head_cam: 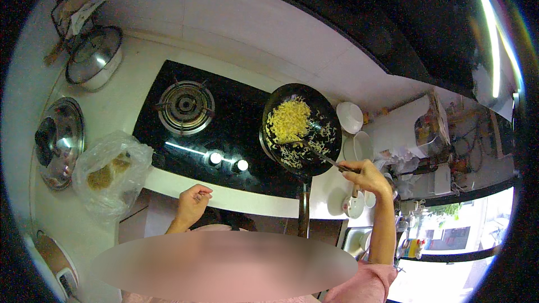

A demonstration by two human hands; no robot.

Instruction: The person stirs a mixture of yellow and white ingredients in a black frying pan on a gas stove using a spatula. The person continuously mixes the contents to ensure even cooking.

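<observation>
My right hand (pixel 367 177) grips the handle of a metal spatula (pixel 322 156), whose blade lies among yellow and whitish bits of food (pixel 290 120) in a black wok (pixel 327 109). The wok sits over the right side of a black glass gas hob (pixel 236 113), its long handle pointing towards me. Most of the food is heaped at the wok's left; smaller bits are scattered at the right and bottom. My left hand (pixel 194 204) hovers by the counter's front edge with its fingers curled, holding nothing that I can see.
A bare gas burner (pixel 186 103) is at the left. Beyond it are a clear plastic bag (pixel 113 176) with brownish contents, a glass lid (pixel 61 143) and a lidded pot (pixel 94 59). White bowls (pixel 349 118) stand right of the wok, and a small bowl (pixel 353 206) is near my right forearm.
</observation>
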